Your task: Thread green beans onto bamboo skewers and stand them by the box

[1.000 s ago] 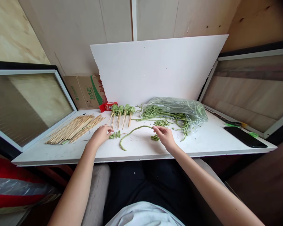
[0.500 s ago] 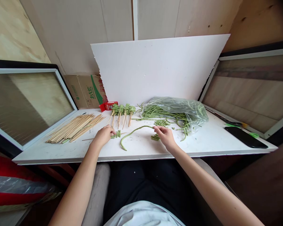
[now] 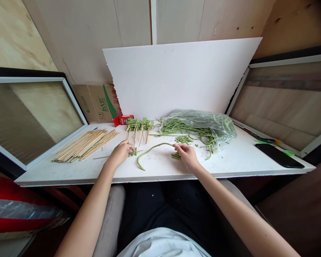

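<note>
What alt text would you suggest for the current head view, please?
A person's right hand holds one end of a yardlong bean over a white table while the left hand is at short bean pieces. Behind are bean-loaded skewers and a plastic bag of beans; bare bamboo skewers lie left, a black phone right.

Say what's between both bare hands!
Head view: long curved green bean in the right hand; short green bean pieces and thin wooden stick at the left hand.

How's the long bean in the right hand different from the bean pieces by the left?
The long bean curves widely; the bean pieces are short and straighter. The right hand grips the long bean's end; the bean pieces lie by the left hand. Both are green.
</note>
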Demonstrator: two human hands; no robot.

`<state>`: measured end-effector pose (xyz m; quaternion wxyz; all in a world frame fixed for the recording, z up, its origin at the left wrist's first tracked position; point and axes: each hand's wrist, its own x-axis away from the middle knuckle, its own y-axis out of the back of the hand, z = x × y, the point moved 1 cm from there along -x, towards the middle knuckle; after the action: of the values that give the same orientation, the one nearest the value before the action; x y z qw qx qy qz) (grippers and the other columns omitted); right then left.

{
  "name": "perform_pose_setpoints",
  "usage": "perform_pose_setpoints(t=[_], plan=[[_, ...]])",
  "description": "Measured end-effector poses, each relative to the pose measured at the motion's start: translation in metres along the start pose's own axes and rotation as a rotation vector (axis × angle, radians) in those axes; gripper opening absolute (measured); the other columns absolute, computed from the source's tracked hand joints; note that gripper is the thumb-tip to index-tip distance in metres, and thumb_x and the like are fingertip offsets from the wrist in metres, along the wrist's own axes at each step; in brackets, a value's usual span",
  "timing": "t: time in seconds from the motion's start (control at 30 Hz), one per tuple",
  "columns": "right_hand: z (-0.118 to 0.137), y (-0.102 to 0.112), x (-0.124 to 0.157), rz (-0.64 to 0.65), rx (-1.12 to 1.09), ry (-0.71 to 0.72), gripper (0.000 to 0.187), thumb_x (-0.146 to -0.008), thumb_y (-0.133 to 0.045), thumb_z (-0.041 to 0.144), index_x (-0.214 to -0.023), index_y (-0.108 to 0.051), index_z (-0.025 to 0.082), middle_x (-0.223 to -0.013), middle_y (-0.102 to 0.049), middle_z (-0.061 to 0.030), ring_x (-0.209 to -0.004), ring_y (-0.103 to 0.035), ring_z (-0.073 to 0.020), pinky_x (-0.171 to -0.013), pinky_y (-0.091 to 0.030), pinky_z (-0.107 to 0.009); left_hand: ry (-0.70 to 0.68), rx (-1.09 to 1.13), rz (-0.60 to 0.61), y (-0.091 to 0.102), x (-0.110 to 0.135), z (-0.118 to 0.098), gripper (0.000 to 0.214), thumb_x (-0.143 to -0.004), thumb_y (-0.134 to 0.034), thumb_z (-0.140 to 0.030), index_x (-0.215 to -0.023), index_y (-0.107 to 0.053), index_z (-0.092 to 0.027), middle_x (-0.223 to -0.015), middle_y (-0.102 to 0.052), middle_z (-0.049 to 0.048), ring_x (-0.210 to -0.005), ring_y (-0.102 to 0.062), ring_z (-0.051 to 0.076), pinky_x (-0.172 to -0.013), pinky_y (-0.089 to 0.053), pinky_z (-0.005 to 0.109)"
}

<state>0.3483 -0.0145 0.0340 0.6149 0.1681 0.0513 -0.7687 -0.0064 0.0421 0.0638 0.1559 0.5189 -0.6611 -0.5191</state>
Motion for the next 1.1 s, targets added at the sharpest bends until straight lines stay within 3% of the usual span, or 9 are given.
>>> perform_pose_setpoints(t=[0.23, 0.4, 0.53, 0.7, 0.83, 0.93, 1.1], plan=[[-0.001, 0.0, 0.0, 0.0, -0.015, -0.007, 0.072, -0.073, -0.069, 0.084, -0.086, -0.077, 0.014, -0.071, -0.063, -0.0047, -0.065, -0.056, -0.0177, -0.056, -0.049, -0.03, -0.044, -0.026, -0.027, 0.003, 0.001, 0.008, 0.032, -0.09, -0.049, -0.01, -0.081, -0.077, -0.022, -0.099, -0.066, 0.0081, -0.098, -0.064, 0.024, -0.091, -0.052, 0.038], [-0.001, 0.0, 0.0, 0.009, -0.019, -0.011, 0.069, -0.075, -0.07, 0.082, -0.087, -0.077, 0.014, -0.073, -0.066, -0.0062, -0.068, -0.059, -0.0188, -0.056, -0.049, -0.03, 0.017, -0.08, -0.09, 0.011, 0.002, 0.01, 0.033, -0.093, -0.044, -0.012, -0.093, -0.076, -0.021, -0.107, -0.068, 0.0086, -0.098, -0.065, 0.023, -0.092, -0.053, 0.037], [0.0, 0.0, 0.001, 0.005, -0.009, -0.003, 0.063, -0.081, -0.069, 0.076, -0.089, -0.078, 0.014, -0.079, -0.07, -0.0075, -0.072, -0.062, -0.0206, -0.059, -0.051, -0.03, 0.034, -0.06, -0.127, 0.014, 0.001, 0.003, 0.026, -0.097, -0.05, -0.022, -0.105, -0.075, -0.02, -0.112, -0.07, 0.0097, -0.094, -0.067, 0.024, -0.09, -0.054, 0.039], [0.01, -0.004, 0.004, 0.029, 0.017, 0.102, 0.05, -0.087, -0.07, 0.067, -0.091, -0.08, 0.018, -0.096, -0.076, -0.0097, -0.087, -0.067, -0.0246, -0.072, -0.055, -0.035, -0.064, 0.05, -0.178, 0.011, -0.004, -0.036, 0.026, -0.101, -0.054, -0.036, -0.111, -0.073, -0.021, -0.113, -0.07, 0.0093, -0.092, -0.068, 0.023, -0.089, -0.055, 0.04], [0.025, -0.013, 0.014, 0.067, 0.042, 0.221, 0.038, -0.092, -0.07, 0.058, -0.094, -0.081, 0.021, -0.1, -0.076, -0.0102, -0.09, -0.067, -0.0242, -0.071, -0.054, -0.034, -0.237, 0.099, -0.245, 0.005, -0.001, -0.091, 0.03, -0.102, -0.058, -0.041, -0.123, -0.069, -0.023, -0.124, -0.068, 0.0102, -0.12, -0.063, 0.027, -0.106, -0.049, 0.043], [0.038, -0.019, 0.022, 0.091, 0.051, 0.311, 0.032, -0.095, -0.07, 0.052, -0.098, -0.081, 0.023, -0.098, -0.075, -0.0101, -0.089, -0.066, -0.0237, -0.07, -0.052, -0.034, -0.334, 0.041, -0.253, -0.001, 0.004, -0.125, 0.035, -0.102, -0.06, -0.042, -0.133, -0.063, -0.027, -0.135, -0.066, 0.0098, -0.129, -0.059, 0.028, -0.111, -0.043, 0.045], [0.049, -0.023, 0.03, 0.111, 0.068, 0.444, 0.027, -0.095, -0.072, 0.049, -0.101, -0.081, 0.025, -0.092, -0.073, -0.0096, -0.087, -0.064, -0.0242, -0.07, -0.052, -0.037, -0.384, -0.041, -0.195, -0.015, 0.009, -0.138, 0.027, -0.104, -0.059, -0.039, -0.125, -0.067, -0.025, -0.122, -0.073, 0.0083, -0.12, -0.063, 0.026, -0.109, -0.037, 0.045]])
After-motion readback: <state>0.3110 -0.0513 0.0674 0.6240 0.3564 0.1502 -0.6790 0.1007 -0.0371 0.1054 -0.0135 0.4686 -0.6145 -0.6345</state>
